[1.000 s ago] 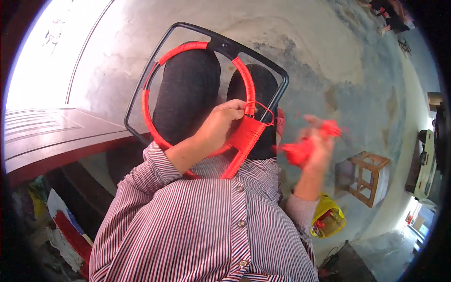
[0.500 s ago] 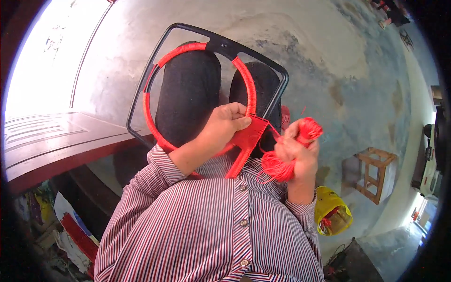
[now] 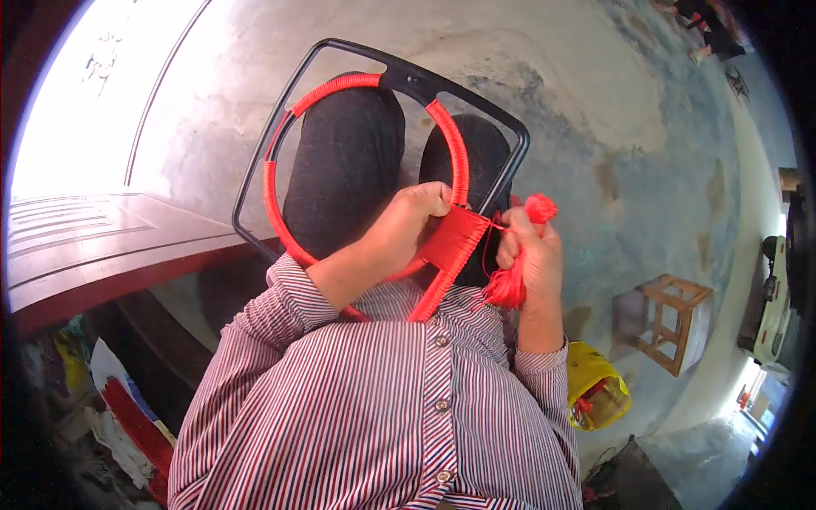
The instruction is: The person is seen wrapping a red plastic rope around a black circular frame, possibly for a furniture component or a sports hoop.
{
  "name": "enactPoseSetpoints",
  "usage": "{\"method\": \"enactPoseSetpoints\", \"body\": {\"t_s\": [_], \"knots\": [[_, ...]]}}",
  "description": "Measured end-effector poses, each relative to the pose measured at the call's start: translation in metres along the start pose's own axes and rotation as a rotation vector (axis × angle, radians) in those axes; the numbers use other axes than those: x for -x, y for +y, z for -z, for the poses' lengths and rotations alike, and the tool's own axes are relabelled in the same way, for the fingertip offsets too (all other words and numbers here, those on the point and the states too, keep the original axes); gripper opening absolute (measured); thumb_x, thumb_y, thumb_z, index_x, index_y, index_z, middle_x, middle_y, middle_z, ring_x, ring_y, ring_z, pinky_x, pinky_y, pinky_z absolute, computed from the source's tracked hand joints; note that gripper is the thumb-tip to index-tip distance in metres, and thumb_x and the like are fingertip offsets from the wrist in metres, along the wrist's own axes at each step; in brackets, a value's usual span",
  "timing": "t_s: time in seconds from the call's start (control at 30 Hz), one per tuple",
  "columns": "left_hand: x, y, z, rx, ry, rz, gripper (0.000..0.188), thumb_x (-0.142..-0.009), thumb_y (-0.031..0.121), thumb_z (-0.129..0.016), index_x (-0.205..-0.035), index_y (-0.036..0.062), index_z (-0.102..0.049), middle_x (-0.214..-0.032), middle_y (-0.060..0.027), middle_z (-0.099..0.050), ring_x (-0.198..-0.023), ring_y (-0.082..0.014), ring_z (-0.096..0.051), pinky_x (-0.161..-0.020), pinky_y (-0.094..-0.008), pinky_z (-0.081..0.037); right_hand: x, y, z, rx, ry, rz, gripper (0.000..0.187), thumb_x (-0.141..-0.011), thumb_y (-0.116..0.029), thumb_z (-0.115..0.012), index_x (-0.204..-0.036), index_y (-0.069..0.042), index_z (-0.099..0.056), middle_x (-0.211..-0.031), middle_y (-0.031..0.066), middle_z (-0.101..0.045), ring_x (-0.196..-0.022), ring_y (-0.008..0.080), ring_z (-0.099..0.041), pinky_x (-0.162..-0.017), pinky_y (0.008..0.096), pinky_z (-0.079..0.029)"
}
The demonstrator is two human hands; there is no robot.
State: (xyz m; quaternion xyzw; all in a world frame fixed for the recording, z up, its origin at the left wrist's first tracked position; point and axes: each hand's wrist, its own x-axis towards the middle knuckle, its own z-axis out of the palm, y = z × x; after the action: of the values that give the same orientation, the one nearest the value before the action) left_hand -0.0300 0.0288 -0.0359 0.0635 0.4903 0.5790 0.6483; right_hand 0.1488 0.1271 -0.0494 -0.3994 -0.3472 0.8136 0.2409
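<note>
A black metal frame (image 3: pixel 416 83) rests across my knees. Inside it is a ring (image 3: pixel 460 161) wrapped mostly in red cord, with a dark stretch bare at its left. My left hand (image 3: pixel 412 219) is closed on the ring beside a red cord-wound panel (image 3: pixel 455 238) at the lower right; some of its fingers are hidden behind the ring. To the right, my right hand (image 3: pixel 534 253) is closed round a bundle of red cord (image 3: pixel 508 289), which sticks out above and below the fist. A thin strand runs between that hand and the panel's right corner, and a slack loop hangs below.
A reddish-brown wooden surface (image 3: pixel 93 255) juts in at the left. Papers (image 3: pixel 127 408) and other clutter lie below it. At the lower right stand a yellow container (image 3: pixel 597 387) with red bits inside and a small wooden stool (image 3: pixel 676 325) on the grey concrete floor (image 3: pixel 595 102).
My right hand has turned more upright, and the cord bundle in it has swung slightly left and looks narrower. The frame has shifted slightly right, with my left hand still on the ring.
</note>
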Motion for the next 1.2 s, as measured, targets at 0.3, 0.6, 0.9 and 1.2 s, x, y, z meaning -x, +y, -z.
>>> {"method": "enactPoseSetpoints", "body": {"t_s": [0.3,0.6,0.9,1.2], "knots": [[0.0,0.0,0.002,-0.115,0.031,-0.036,0.01,-0.079,0.009,-0.046,-0.081,0.0059,-0.055,-0.078,-0.0024,-0.058,-0.067,-0.0134,-0.055,-0.065,-0.0258,-0.044,0.005,0.0,-0.024,0.24,0.036,0.053,0.023,-0.084,-0.017,-0.072,-0.088,-0.002,-0.056,-0.061,0.0007,-0.054,-0.043,0.0094,-0.048,-0.04,0.0251,-0.038],[-0.003,-0.007,0.0,-0.045,0.038,-0.066,0.008,-0.073,0.009,-0.045,-0.077,0.0075,-0.052,-0.073,-0.0003,-0.052,-0.063,-0.011,-0.048,-0.06,-0.0261,-0.04,0.009,0.003,-0.029,0.278,0.062,0.056,0.018,-0.084,-0.014,-0.07,-0.08,-0.003,-0.057,-0.06,0.0002,-0.054,-0.044,0.0088,-0.048,-0.041,0.0242,-0.038],[0.002,-0.002,-0.004,-0.021,0.066,0.015,0.005,-0.076,0.008,-0.045,-0.073,0.0107,-0.048,-0.071,0.002,-0.049,-0.067,-0.0107,-0.05,-0.063,-0.0268,-0.042,0.006,-0.001,-0.025,0.253,-0.01,0.048,0.019,-0.083,-0.014,-0.071,-0.083,-0.005,-0.054,-0.064,-0.0003,-0.053,-0.045,0.0087,-0.048,-0.041,0.0238,-0.039],[-0.002,-0.006,-0.001,0.078,0.011,0.014,0.01,-0.079,0.006,-0.042,-0.083,0.0078,-0.051,-0.08,-0.0003,-0.053,-0.071,-0.0128,-0.054,-0.071,-0.0291,-0.049,0.008,-0.004,-0.029,0.245,-0.031,0.038,0.018,-0.084,-0.014,-0.07,-0.081,-0.006,-0.054,-0.063,-0.0011,-0.053,-0.045,0.0087,-0.048,-0.042,0.0238,-0.04]]}}
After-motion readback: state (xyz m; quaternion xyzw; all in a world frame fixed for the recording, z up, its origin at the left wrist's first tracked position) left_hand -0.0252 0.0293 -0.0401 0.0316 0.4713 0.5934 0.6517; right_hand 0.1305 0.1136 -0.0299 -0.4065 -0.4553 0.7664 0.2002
